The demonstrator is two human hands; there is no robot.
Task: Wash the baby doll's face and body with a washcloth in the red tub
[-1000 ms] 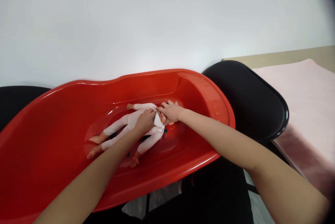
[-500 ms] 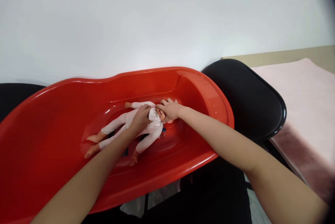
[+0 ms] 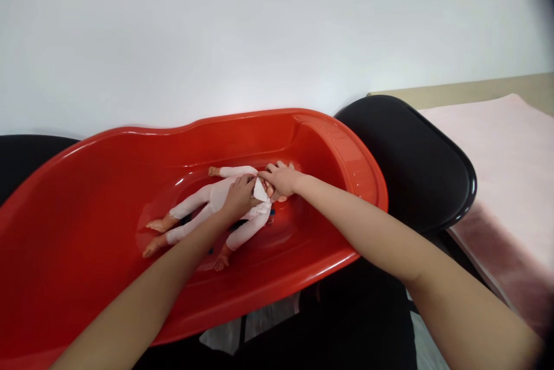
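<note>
A baby doll [image 3: 199,200] in white clothes lies on its back in a red baby bathtub [image 3: 99,185], its feet toward the left. My left hand [image 3: 241,195] is over the doll's upper chest, with fingers closed on the white collar [image 3: 260,190] at its neck. That collar stands raised toward the doll's chin. My right hand [image 3: 280,178] is wrapped over the top of the doll's head and covers much of its face. The two hands are close together, their fingertips nearly meeting at the collar.
Right of the tub is a black rounded seat or tabletop [image 3: 407,162]. Beyond it, a pink sheet [image 3: 511,162] covers a pale surface. Another black surface [image 3: 30,156] shows at the far left. A white wall [image 3: 242,29] rises behind the tub.
My left hand has shifted slightly toward the doll's head, and the white collar is now pulled up and flatter at the chin. My right hand stays on the head.
</note>
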